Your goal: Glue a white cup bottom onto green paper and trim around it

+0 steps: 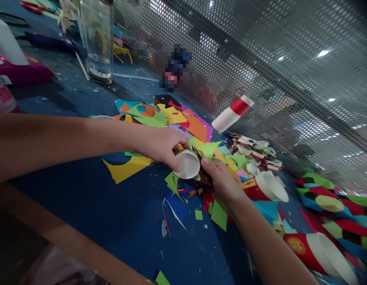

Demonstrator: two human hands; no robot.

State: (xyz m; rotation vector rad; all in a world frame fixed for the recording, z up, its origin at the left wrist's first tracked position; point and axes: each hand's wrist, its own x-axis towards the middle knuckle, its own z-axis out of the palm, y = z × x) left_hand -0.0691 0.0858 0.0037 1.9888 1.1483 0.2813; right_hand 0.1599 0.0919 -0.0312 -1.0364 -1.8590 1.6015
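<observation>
My left hand point(161, 144) reaches in from the left, its fingers and thumb closed around the rim of a short white paper cup point(188, 164). The cup's open mouth is turned toward me, and bits of green show along its outer edge. Against the cup's right side, my right hand point(222, 180) is closed, its thumb pressed on a small dark-green piece I cannot make out. Its other fingers are mostly hidden. Light-green paper point(209, 148) lies just behind both hands.
Coloured paper scraps point(154, 114) cover the blue table point(91, 217). A leaning cup stack point(232, 113) stands by the perforated metal screen point(260, 59). Red-and-white cups point(274, 186) lie right, near a multicoloured paper construction point(328, 198). A clear glass bottle point(97, 43) stands back left.
</observation>
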